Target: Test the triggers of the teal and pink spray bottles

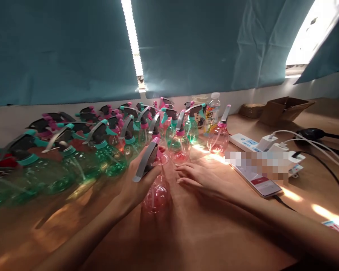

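In the head view my left hand point(139, 190) is closed around the neck of a pink see-through spray bottle point(156, 198). Its grey trigger slants across the hand, and the round base shows below the fingers. My right hand point(199, 178) is just right of that bottle, fingers stretched out low over the table, holding nothing. Behind the hands stands another pink spray bottle point(180, 147), with a further pink spray bottle point(218, 139) to its right. On the left are several green spray bottles point(109, 158) with turquoise collars and grey triggers.
A phone point(257, 177) and a white power strip point(243, 142) with chargers and cables lie on the right of the wooden table point(203, 233). A labelled drink bottle point(214, 109) and an open cardboard box point(284, 109) stand farther back. A blue-green curtain point(192, 49) hangs behind.
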`<action>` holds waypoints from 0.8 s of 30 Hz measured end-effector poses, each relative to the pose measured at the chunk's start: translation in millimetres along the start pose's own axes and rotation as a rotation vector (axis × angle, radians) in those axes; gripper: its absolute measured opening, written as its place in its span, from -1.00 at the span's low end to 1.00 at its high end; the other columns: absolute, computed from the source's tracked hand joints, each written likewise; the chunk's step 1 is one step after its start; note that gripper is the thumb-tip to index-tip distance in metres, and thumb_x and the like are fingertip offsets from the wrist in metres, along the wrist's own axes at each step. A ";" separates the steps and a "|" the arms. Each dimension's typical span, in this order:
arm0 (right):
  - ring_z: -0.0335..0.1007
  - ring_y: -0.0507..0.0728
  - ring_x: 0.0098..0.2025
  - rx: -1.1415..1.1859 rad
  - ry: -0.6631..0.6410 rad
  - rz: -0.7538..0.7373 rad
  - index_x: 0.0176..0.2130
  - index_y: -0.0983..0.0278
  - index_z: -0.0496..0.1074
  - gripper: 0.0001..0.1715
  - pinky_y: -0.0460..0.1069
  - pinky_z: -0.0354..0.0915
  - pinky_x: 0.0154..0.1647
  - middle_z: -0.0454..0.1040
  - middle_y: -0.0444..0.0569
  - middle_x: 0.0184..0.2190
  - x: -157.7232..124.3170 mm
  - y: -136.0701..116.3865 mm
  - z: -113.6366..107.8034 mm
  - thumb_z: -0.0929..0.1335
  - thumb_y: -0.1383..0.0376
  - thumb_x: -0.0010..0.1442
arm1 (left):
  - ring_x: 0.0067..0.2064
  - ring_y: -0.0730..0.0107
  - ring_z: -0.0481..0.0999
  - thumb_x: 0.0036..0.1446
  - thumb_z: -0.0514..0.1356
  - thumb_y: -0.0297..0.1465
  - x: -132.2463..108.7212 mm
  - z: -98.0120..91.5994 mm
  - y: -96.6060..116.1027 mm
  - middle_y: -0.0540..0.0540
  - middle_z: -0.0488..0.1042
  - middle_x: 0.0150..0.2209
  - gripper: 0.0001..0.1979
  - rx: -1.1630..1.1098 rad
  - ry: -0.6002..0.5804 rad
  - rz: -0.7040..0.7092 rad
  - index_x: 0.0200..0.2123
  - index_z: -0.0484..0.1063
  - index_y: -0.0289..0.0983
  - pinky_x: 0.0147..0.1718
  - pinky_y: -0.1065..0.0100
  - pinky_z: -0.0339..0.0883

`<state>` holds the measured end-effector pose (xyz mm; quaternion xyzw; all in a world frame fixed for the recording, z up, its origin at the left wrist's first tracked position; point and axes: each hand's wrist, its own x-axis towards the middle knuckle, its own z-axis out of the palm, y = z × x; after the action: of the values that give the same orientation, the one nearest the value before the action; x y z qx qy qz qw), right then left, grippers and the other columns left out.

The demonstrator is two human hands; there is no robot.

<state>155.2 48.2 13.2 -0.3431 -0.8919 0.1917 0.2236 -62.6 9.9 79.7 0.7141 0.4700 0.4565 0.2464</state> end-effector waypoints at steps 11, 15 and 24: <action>0.01 0.31 0.38 -0.020 -0.100 -0.020 0.31 0.22 0.21 -0.24 0.27 0.07 0.33 0.15 0.13 0.34 -11.7 16.6 28.7 0.30 -0.07 0.28 | -0.52 0.47 0.20 -0.03 0.06 -0.47 -6.1 -8.1 -3.0 0.06 0.36 -0.47 -0.60 -0.072 -0.055 -0.003 -0.09 0.44 -0.19 -0.43 0.37 0.23; -0.01 0.31 0.38 -0.006 -0.105 -0.008 0.31 0.22 0.21 -0.23 0.28 0.05 0.34 0.14 0.13 0.34 -12.3 15.6 28.5 0.31 -0.07 0.27 | -0.53 0.46 0.19 -0.01 0.09 -0.45 -5.8 -7.7 -1.4 0.06 0.31 -0.49 -0.68 -0.094 -0.059 -0.012 -0.14 0.44 -0.21 -0.42 0.35 0.24; -0.04 0.32 0.39 0.020 -0.123 0.002 0.32 0.16 0.20 -0.23 0.29 0.03 0.35 0.08 0.06 0.36 -13.2 15.9 25.8 0.33 -0.07 0.25 | -0.48 0.43 0.33 -0.04 0.11 -0.41 -5.4 -11.2 5.5 0.02 0.43 -0.47 -0.91 -0.033 -0.041 -0.046 -0.41 0.40 -0.23 -0.46 0.38 0.27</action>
<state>158.6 45.1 -19.6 -0.3294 -0.9016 0.2216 0.1718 -70.7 1.7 86.9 0.7080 0.4737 0.4437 0.2783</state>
